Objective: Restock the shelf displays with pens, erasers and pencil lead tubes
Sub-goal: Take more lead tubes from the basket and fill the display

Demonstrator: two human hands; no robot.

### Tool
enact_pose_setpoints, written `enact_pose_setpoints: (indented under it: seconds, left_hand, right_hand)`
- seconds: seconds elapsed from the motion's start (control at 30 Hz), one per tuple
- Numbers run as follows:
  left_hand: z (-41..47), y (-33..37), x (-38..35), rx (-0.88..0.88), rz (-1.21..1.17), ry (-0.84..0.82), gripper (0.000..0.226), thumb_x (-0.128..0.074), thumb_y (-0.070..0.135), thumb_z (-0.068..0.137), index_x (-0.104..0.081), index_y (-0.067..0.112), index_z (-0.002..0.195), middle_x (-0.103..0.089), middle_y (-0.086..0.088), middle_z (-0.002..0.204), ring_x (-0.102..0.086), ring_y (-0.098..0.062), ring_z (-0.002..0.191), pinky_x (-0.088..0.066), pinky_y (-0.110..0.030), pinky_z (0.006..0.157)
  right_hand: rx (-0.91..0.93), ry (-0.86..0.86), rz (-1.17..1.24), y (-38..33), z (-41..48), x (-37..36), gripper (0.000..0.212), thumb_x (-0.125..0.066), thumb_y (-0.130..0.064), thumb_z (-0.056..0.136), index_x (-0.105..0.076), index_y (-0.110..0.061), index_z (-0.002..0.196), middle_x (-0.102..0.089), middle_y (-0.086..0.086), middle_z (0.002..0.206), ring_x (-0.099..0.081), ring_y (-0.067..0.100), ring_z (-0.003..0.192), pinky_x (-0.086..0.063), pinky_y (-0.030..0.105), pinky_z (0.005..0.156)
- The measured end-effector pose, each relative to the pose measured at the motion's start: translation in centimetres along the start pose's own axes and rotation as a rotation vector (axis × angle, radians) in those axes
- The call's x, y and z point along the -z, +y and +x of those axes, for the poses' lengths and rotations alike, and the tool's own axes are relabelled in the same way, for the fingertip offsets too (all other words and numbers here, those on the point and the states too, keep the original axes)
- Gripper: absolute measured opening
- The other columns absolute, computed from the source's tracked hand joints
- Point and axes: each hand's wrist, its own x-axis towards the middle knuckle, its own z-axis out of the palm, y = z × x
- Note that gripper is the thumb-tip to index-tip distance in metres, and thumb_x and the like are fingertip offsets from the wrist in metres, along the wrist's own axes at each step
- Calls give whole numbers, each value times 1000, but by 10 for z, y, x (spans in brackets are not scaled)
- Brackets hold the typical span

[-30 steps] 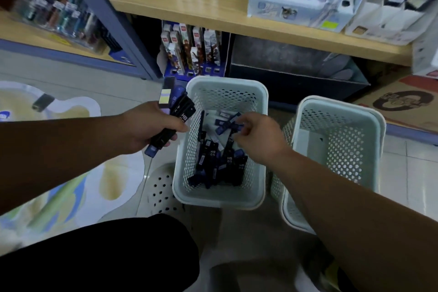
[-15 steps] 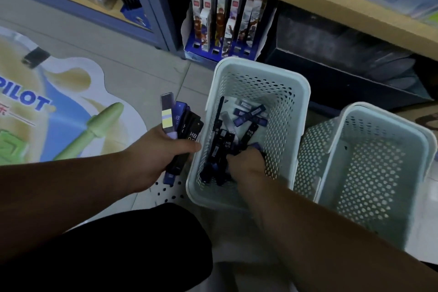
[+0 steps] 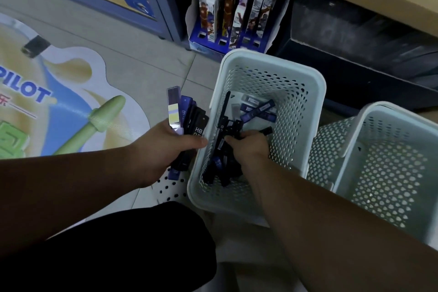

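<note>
Left hand (image 3: 163, 149) grips a fanned bundle of lead tubes (image 3: 187, 121); right hand (image 3: 248, 147) grasps dark tubes inside a white basket (image 3: 317, 92).

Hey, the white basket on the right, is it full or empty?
Empty, as far as shows: the right basket shows only bare perforated floor and walls, though a forearm hides its near corner.

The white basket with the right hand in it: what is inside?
Inside the white basket lie lead tubes, black and blue. The right hand grips some and covers those beneath it.
</note>
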Motion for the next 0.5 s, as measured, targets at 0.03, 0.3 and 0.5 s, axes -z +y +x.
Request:
enact_pose_setpoints:
  seconds: [0.03, 0.3, 0.5]
  left_hand:
    - [1, 0, 0, -10, 13, -10, 18, -71, 4, 87, -65, 18, 96, -66, 11, 66, -64, -4, 63, -45, -27, 66]
    - [0, 5, -3, -89, 73, -46, 24, -68, 0, 88, -61, 21, 81, -62, 15, 60, -61, -2, 57, -45, -21, 58]
    - [-2, 6, 0, -103, 41, -79, 22, -66, -3, 89, -64, 19, 86, -68, 10, 66, -65, -6, 61, -48, -16, 55]
  right_hand:
    - [12, 7, -12, 0, 3, 0, 52, -81, -34, 83, -64, -5, 123, -70, 10, 119, -66, 24, 102, -57, 31, 82]
    - [87, -30, -19, -8, 10, 4, 48, -80, -25, 84, -65, -10, 127, -70, 7, 118, -67, 21, 99, -54, 25, 81]
    - [117, -113, -23, -24, 3, -3, 51, -81, -28, 84, -63, -7, 128, -69, 8, 115, -64, 16, 86, -58, 32, 80]
